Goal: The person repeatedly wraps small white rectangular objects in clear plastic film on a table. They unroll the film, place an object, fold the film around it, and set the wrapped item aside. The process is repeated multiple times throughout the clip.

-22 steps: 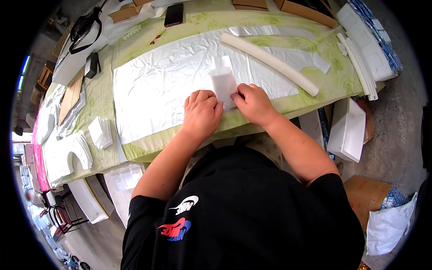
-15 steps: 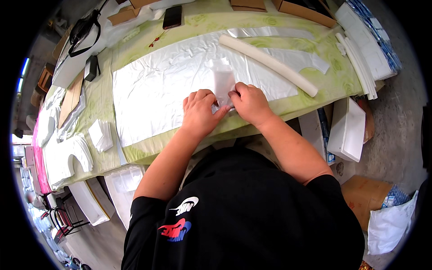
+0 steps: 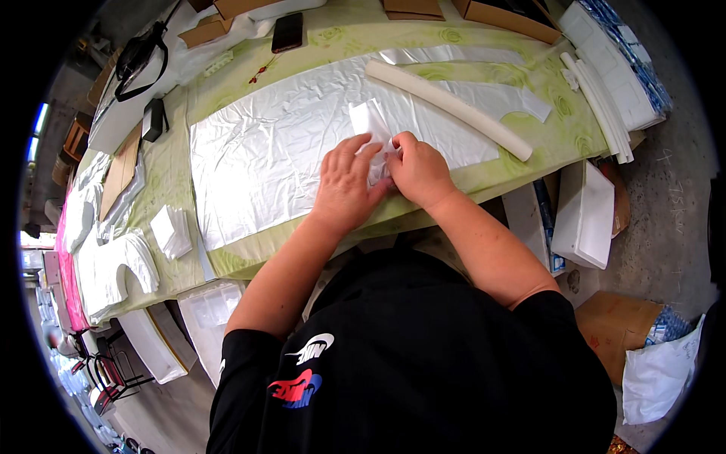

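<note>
A small translucent plastic bag [image 3: 367, 119] lies on a silvery-white sheet [image 3: 257, 166] near the table's front edge. My right hand [image 3: 420, 172] is closed, pinching the bag's right side between thumb and curled fingers. Across the bag's left side rests my left hand [image 3: 345, 181], its fingers partly stretched and its thumb apart from them, low on the bag. The bag's lower part is mostly hidden by both hands.
A pale roll [image 3: 450, 110] lies diagonally on the sheet. A phone [image 3: 288, 32] rests at the table's far side, and a black box-shaped thing [image 3: 155, 119] at left. White folded pieces [image 3: 172, 231] sit front left; long white strips [image 3: 597, 106] lie at the right edge.
My left hand has shifted up, its fingers now over the bag's left side and less curled. The bag's top leans more to the left. My right hand stays at the bag's right side.
</note>
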Demonstrator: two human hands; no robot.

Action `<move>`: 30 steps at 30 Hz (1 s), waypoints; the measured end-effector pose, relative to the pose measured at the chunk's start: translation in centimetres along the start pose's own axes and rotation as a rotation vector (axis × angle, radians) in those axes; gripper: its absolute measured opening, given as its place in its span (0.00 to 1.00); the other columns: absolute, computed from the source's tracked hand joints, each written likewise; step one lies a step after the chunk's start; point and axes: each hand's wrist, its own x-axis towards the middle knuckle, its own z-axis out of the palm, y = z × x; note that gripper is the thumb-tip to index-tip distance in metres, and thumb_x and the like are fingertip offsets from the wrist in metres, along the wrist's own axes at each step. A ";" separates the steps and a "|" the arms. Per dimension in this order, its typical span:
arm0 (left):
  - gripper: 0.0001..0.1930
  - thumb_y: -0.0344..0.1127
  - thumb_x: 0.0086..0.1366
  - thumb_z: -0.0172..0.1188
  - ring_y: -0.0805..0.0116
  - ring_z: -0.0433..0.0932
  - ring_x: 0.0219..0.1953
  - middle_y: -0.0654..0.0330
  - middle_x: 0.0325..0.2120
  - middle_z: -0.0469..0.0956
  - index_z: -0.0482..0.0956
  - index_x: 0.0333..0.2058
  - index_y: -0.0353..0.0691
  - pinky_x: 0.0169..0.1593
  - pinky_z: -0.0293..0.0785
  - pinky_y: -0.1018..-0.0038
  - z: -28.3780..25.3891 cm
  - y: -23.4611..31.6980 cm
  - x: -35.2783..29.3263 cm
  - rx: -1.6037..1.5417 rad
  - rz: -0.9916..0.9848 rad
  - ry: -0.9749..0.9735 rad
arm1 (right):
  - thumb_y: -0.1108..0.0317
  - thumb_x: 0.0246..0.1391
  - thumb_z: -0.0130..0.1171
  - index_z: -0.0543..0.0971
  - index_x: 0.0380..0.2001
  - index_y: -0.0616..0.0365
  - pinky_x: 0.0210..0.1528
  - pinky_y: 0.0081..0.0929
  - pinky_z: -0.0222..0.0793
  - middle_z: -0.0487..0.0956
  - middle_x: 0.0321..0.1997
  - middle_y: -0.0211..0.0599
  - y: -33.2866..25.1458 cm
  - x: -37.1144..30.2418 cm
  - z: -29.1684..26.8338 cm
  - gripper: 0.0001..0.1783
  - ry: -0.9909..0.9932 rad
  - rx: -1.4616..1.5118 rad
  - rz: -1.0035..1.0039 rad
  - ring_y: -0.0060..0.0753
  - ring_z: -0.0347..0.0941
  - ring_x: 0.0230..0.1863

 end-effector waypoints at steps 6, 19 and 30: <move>0.43 0.65 0.67 0.58 0.53 0.45 0.79 0.54 0.76 0.55 0.62 0.72 0.45 0.76 0.42 0.41 0.0 0.4 1.0 0.223 0.044 -0.325 | 0.63 0.58 0.63 0.75 0.49 0.59 0.46 0.51 0.77 0.84 0.36 0.52 -0.5 -0.4 -0.4 0.19 -0.046 0.010 0.050 0.57 0.81 0.40; 0.36 0.37 0.61 0.63 0.62 0.57 0.75 0.64 0.73 0.62 0.67 0.69 0.47 0.75 0.46 0.40 -2.7 3.2 -4.3 0.135 0.214 -0.441 | 0.74 0.51 0.64 0.76 0.46 0.58 0.42 0.43 0.74 0.81 0.35 0.41 -0.4 -11.1 -5.0 0.18 -0.325 0.547 0.151 0.48 0.77 0.38; 0.32 0.27 0.59 0.58 0.57 0.65 0.71 0.62 0.68 0.69 0.72 0.65 0.44 0.74 0.53 0.48 -2.4 2.7 -4.2 0.031 0.122 -0.306 | 0.78 0.41 0.65 0.80 0.52 0.51 0.68 0.49 0.62 0.77 0.63 0.32 3.2 -7.5 -5.4 0.29 -0.101 -0.027 -0.616 0.50 0.68 0.65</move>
